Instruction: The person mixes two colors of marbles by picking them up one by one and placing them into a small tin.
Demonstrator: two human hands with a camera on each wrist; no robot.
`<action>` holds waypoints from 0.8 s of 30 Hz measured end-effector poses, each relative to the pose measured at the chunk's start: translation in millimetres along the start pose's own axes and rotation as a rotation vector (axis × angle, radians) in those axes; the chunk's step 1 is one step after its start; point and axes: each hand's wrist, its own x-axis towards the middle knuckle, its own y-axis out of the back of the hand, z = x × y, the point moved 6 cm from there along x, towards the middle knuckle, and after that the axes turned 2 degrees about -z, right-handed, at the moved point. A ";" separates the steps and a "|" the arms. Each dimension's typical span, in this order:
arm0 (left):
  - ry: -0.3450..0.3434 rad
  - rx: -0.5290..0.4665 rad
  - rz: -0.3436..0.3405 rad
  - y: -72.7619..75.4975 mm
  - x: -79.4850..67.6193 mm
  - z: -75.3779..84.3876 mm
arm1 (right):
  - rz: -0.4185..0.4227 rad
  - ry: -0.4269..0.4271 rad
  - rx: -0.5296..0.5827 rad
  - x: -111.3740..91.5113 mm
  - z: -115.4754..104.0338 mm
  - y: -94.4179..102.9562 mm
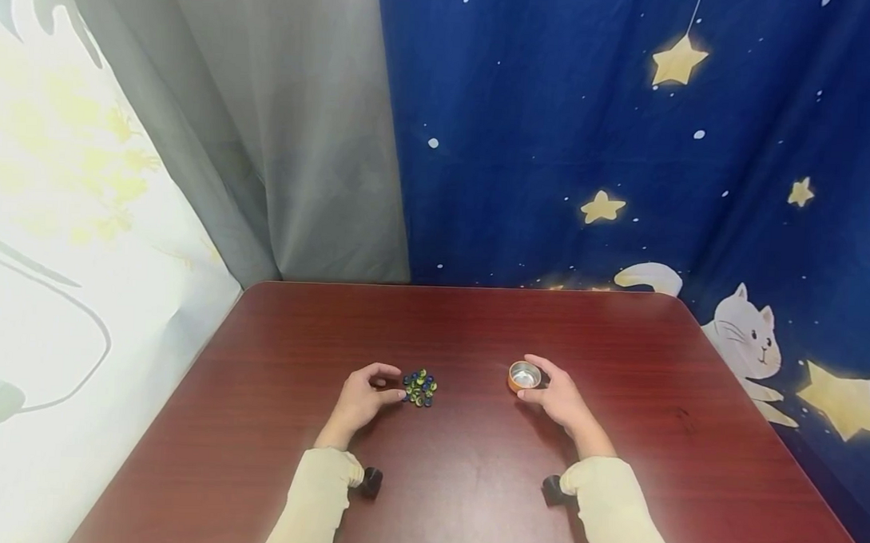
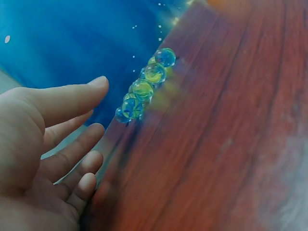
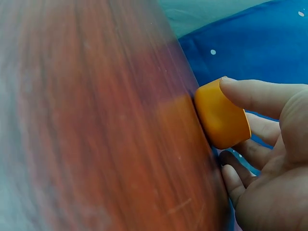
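Note:
A small cluster of glass marbles [image 1: 420,388], clear with blue and yellow-green swirls, lies on the table left of centre. Beside it is my left hand [image 1: 362,393], thumb and fingers spread apart and holding nothing. In the left wrist view a gap separates its fingertips from the marbles [image 2: 144,89]. To the right stands a small round bowl [image 1: 525,376], orange outside and silvery inside, upright on the table. My right hand [image 1: 562,400] holds it from the right side, thumb on the near wall and fingers around the far side. The right wrist view shows the thumb against the orange wall [image 3: 221,115].
Both hands are over a reddish-brown wooden table [image 1: 469,329] with rounded far corners. Behind it hang a grey curtain [image 1: 324,140] and a blue curtain [image 1: 518,146] with stars and a white cat. A pale patterned surface [image 1: 69,251] is on the left.

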 end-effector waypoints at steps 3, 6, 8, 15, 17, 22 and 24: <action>0.003 0.015 0.010 -1.7 -1.1 -0.2 | 0.005 -0.011 0.017 -0.9 1.0 -0.3; 0.012 0.016 0.029 -1.5 -2.4 0.2 | 0.010 -0.022 0.036 -2.5 0.7 -0.4; 0.013 0.021 0.041 -1.0 -3.4 1.3 | 0.017 -0.027 0.043 -3.0 0.7 -0.4; 0.016 0.041 0.049 -2.5 -5.3 1.8 | 0.042 -0.038 0.048 -3.8 1.5 1.0; 0.010 0.063 0.044 -3.4 -5.8 1.5 | 0.047 -0.036 0.051 -3.9 1.7 1.5; -0.004 0.127 0.028 -5.5 -6.6 1.2 | 0.054 -0.040 0.058 -3.9 1.6 1.7; -0.018 0.148 0.024 -6.4 -6.9 2.0 | 0.055 -0.045 0.058 -3.7 2.1 1.4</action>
